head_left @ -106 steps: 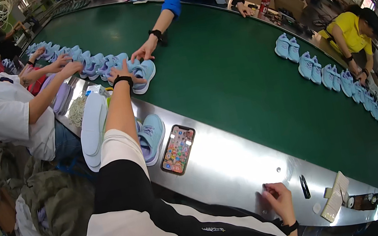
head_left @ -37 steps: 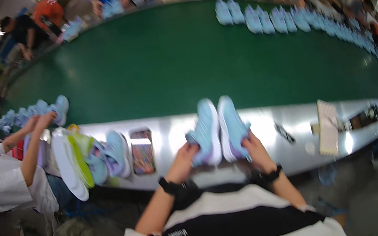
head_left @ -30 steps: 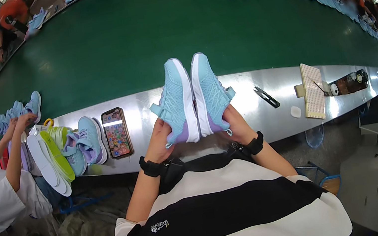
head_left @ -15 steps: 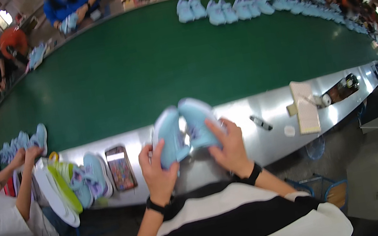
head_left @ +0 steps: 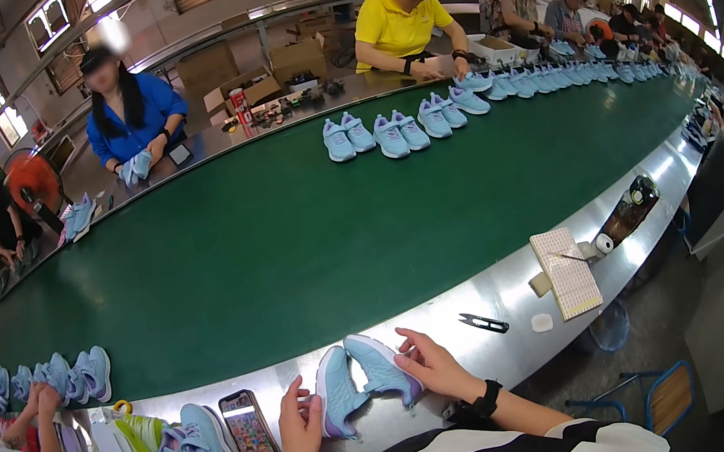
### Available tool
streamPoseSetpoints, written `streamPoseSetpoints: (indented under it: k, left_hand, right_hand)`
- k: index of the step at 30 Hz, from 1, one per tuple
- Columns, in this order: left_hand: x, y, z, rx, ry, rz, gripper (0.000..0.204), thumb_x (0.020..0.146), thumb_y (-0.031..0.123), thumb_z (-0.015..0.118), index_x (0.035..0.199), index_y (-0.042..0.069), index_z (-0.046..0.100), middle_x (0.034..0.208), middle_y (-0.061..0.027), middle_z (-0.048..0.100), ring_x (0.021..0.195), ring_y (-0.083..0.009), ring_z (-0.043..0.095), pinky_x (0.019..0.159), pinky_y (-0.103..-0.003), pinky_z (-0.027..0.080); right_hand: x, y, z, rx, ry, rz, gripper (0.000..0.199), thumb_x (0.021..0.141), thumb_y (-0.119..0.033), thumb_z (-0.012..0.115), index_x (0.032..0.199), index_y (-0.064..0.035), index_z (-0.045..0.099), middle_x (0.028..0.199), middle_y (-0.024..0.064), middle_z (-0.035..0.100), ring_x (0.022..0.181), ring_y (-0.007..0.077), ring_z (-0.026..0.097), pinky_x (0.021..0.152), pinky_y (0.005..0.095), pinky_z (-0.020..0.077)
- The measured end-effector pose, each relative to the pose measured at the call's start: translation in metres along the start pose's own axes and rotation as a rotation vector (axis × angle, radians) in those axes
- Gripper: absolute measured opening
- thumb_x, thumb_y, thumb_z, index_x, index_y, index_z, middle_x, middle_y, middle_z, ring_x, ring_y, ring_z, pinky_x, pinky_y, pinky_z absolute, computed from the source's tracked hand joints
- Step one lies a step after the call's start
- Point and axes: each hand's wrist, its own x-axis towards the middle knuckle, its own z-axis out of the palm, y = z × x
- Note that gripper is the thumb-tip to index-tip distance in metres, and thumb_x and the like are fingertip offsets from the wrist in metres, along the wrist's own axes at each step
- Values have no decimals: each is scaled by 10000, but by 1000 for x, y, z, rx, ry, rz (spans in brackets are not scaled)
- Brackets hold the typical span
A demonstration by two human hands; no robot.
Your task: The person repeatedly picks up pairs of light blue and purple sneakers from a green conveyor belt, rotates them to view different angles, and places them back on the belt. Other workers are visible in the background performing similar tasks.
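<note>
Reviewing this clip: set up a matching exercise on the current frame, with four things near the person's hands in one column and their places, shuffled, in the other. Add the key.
Things
1. pair of light-blue shoes
2. phone
3. black snips
4. notepad

Places
A. between the right hand and the notepad
B. just left of the left hand
C. furthest right of the four things
D. between the person's two hands

Right pairs: 1-D, 2-B, 3-A, 4-C
</note>
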Motion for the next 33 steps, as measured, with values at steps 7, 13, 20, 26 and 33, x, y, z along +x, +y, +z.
streamPoseSetpoints:
  k: [7,13,20,26,33]
  left_hand:
    - [0,-9,9,74,-13,-20,369,1001,265,528,1192,-39,614,1010,-202,676,879,-274,659,797,-349,513]
    - [1,-6,8,67,-33,-33,380,1001,274,524,1188,-45,612,970,-206,678,857,-278,658,790,-351,506]
    - [2,-1,9,73,-8,-49,369,1001,267,521,1189,-37,610,916,-190,682,819,-261,654,767,-350,501]
    - [2,-3,8,87,-20,7,393,1008,283,485,1234,-20,591,936,-246,673,887,-376,659,809,-398,501]
    - [3,-10,6,90,-55,46,393,1013,307,472,1166,-15,638,1005,-246,673,953,-391,634,852,-416,486]
  right_hand:
    - [8,14,7,-157,-36,-100,535,987,-391,536,1273,62,552,1031,227,630,938,330,620,847,388,486]
    - [8,12,9,-109,-34,-44,550,985,-405,533,1261,69,562,1064,245,635,993,351,626,879,392,483]
    - [8,7,9,-91,-52,-38,548,979,-397,545,1262,72,562,1074,254,657,989,356,643,887,389,489]
    - [8,4,6,-41,-101,42,504,973,-353,557,1267,58,564,1102,250,662,1013,334,652,906,372,487]
    - [8,4,9,-85,-59,69,468,971,-327,563,1233,59,590,1081,215,658,1017,314,641,909,360,478]
